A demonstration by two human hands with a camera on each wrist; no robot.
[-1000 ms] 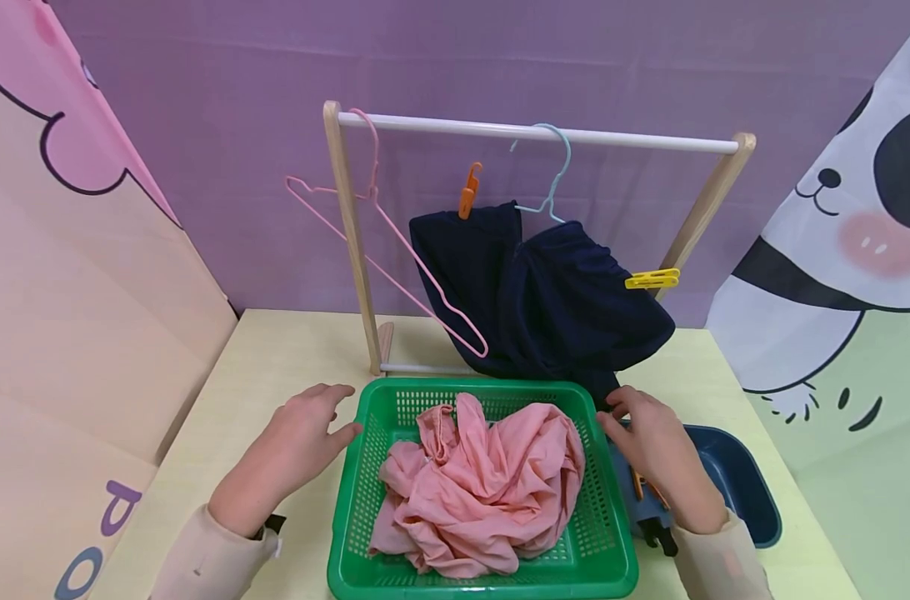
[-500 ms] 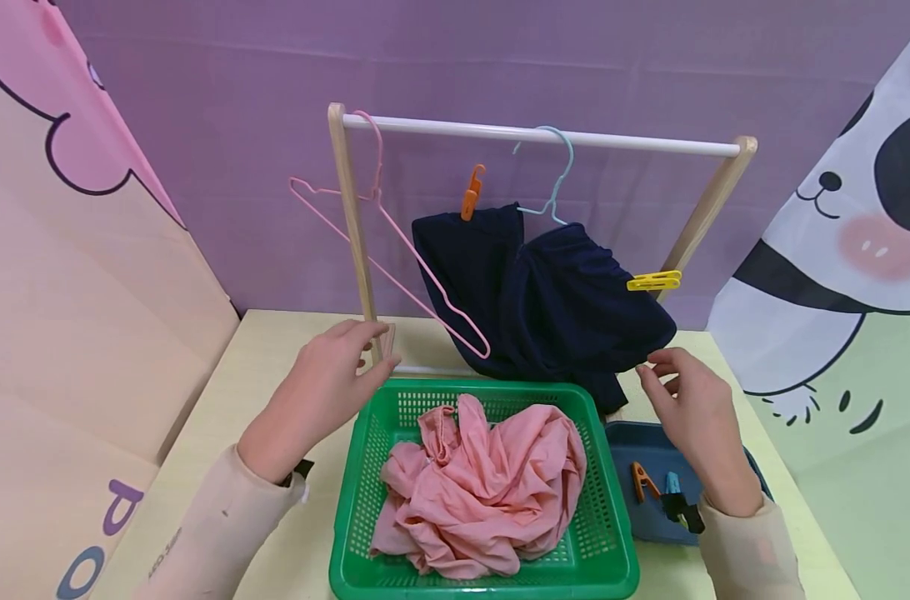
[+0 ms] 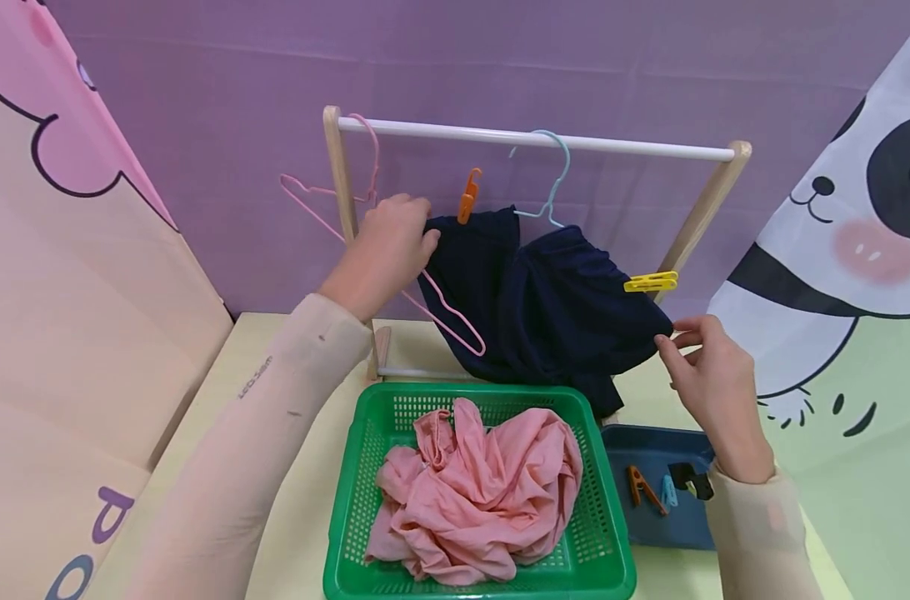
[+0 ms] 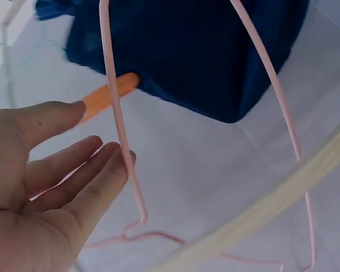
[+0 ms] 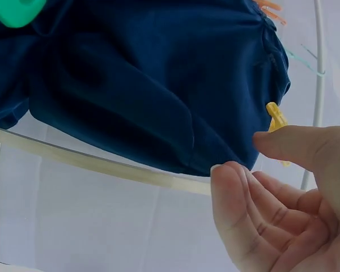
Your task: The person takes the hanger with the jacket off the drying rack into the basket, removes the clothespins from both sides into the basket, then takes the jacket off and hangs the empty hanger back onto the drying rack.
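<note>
1. At about eleven o'clock from the green basket (image 3: 479, 492), the left hand (image 3: 383, 250) has risen from the basket's rim to the pink hanger (image 3: 395, 250) on the rack (image 3: 533, 140). Its fingers are straight and loosely spread, touching the wire without curling round it.
2. At two o'clock from the basket, the right hand (image 3: 713, 379) has lifted off the table to the lower right edge of the dark blue garment (image 3: 552, 300). Its fingers are relaxed and slightly apart, just beside the cloth, gripping nothing.
3. The garment hangs from the light blue hanger (image 3: 548, 179), with an orange clip (image 3: 467, 196) at its twelve o'clock and a yellow clip (image 3: 652, 282) at its three o'clock.
4. Judged from this, both hands have left the basket for the hanging things; the pink cloth (image 3: 485, 492) lies untouched inside it.
5. At three o'clock from the basket, a blue tray (image 3: 653, 521) holds spare clips.
</note>
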